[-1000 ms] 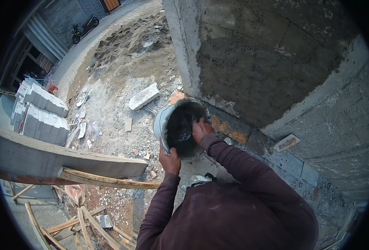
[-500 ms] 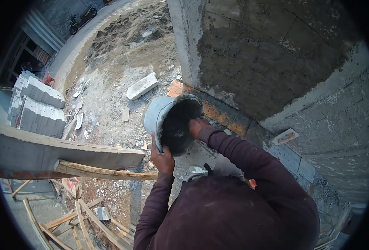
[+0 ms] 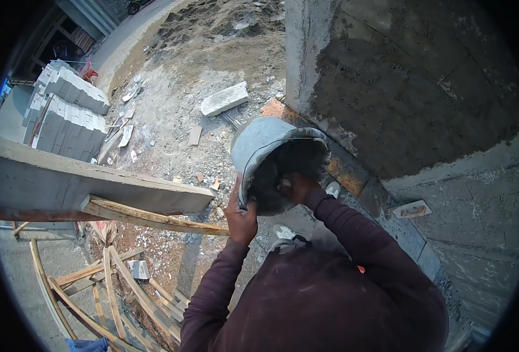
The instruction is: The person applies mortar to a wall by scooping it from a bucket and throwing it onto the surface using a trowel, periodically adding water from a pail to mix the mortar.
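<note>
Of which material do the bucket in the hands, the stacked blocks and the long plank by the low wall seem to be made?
Bucket: probably plastic or rubber, dull grey, with smooth-looking outside and crusted mouth.
Stacked blocks: likely concrete, matte pale grey, with straight edges.
Long plank: apparently bare wood, yellowish-brown with darker edges.

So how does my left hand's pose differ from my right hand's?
Your left hand grips the tilted bucket at its rim; your right hand reaches inside it. The left hand's fingers extend along the outer wall, while the right hand's look curled. Both are bare and emerge from dark sleeves.
</note>
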Demonstrator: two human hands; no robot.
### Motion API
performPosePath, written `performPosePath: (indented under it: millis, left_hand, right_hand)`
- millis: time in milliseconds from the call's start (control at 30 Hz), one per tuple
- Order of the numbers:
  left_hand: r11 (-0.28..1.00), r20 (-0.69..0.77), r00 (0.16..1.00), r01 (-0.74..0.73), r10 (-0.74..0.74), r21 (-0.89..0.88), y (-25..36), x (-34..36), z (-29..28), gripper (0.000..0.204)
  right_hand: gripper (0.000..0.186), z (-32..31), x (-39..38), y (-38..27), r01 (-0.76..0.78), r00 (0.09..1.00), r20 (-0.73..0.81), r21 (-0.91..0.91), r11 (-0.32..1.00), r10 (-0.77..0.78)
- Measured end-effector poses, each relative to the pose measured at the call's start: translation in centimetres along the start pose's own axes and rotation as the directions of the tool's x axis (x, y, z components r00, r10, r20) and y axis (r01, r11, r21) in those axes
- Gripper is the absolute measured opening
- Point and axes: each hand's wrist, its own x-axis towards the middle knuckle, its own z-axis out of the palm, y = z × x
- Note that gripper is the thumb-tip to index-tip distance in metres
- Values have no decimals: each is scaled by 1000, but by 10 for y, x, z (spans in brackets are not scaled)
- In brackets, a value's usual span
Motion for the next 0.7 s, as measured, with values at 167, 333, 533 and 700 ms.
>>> performPosePath:
  millis: [167, 333, 533, 700]
  left_hand:
    - [969, -166, 975, 112, -150, -220, 5, -2, 31, 52]
    - [767, -254, 863, 209, -436, -607, -46, 12, 40, 33]
    - [663, -380, 667, 232, -641, -712, -84, -15, 23, 41]
    - [671, -500, 486, 287, -717, -683, -131, -48, 13, 47]
  right_hand:
    - [51, -22, 0, -19, 22, 999, -22, -66, 998, -23]
    - [38, -106, 2, -55, 93, 991, 112, -226, 970, -69]
    - [37, -229, 6, -84, 360, 932, 141, -262, 895, -334]
    - [39, -331, 44, -51, 551, 742, 364, 146, 822, -562]
